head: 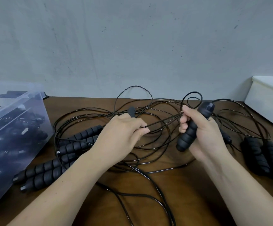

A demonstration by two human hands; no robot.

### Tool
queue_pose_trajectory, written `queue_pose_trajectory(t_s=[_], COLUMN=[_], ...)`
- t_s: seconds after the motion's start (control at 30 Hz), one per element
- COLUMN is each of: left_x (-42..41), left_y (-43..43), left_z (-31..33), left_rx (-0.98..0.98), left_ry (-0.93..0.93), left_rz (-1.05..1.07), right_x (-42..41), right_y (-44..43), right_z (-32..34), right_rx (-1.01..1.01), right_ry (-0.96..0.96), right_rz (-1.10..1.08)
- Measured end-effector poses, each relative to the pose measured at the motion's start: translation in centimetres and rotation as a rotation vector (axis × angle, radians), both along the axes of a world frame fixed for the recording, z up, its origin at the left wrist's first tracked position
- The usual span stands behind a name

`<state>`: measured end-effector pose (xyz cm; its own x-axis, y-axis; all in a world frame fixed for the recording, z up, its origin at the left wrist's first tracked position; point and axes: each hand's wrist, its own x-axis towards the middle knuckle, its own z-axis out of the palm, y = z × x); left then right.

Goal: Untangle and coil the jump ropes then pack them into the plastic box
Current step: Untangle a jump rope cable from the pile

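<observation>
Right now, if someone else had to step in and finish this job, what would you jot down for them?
Left hand: pinches a few cord strands, stretched toward the right hand.
Right hand: grips one foam handle.
The tangle spreads over the table; loose handles lie left and right.
Plastic box, far left: seems to hold some dark ropes.
Left to do: untangle, coil and pack the ropes on the table.

Jump ropes (148, 144) — black, ribbed grips; plastic box (10, 111) — clear, bluish; table (189, 193) brown; tub (266, 101) white; wall (132, 46) grey.
</observation>
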<state>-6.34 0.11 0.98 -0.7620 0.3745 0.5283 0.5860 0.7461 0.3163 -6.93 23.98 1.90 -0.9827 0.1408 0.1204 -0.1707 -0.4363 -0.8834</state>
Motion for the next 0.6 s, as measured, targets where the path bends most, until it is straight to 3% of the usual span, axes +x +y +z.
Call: queue_pose_trajectory(t_s=[0.33, 0.5, 0.6], left_x=[-0.2, -0.2, -0.2], left_y=[0.4, 0.6, 0.4], left_z=[-0.7, -0.9, -0.6], left_rx=[-0.036, -0.042, -0.045], left_ry=[0.121, 0.116, 0.093], left_rz=[-0.046, -0.064, -0.039], right_x=[1.5, 1.6, 1.2], right_y=[-2.9, -2.9, -2.2], right_z=[-1.7, -1.7, -1.1], right_rx=[0.208, 0.234, 0.149], right_ry=[0.021, 0.024, 0.001], right_rz=[0.216, 0.174, 0.125])
